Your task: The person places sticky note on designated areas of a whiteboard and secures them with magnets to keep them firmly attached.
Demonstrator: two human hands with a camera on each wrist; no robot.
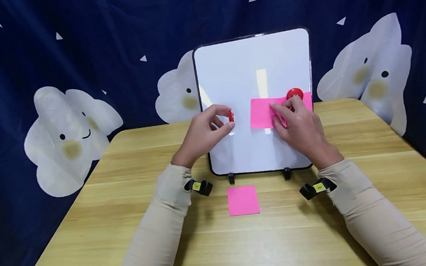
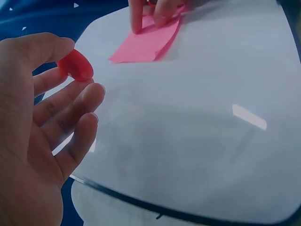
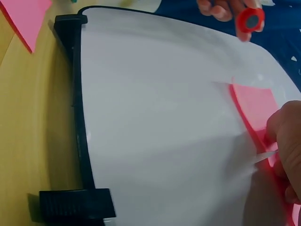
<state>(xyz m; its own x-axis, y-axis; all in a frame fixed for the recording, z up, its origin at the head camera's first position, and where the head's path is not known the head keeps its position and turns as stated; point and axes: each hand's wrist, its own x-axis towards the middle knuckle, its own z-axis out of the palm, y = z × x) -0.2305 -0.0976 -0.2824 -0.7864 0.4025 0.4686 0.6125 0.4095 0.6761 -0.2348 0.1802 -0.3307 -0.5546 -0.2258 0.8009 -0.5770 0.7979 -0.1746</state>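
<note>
The left hand [image 1: 205, 129] pinches a red magnet [image 1: 231, 116], the right hand [image 1: 302, 124] touches a pink note [image 1: 259, 114], grip unclear: likely pinning, needing the magnet moved right

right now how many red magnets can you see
2: one magnet pinched in the left hand, another magnet at the top edge of the pink paper. The right hand might hide more.

three pink notes [image 1: 243, 200], two magnets [image 1: 294, 92], two hands [image 1: 204, 130], one whiteboard [image 1: 227, 71]
</note>
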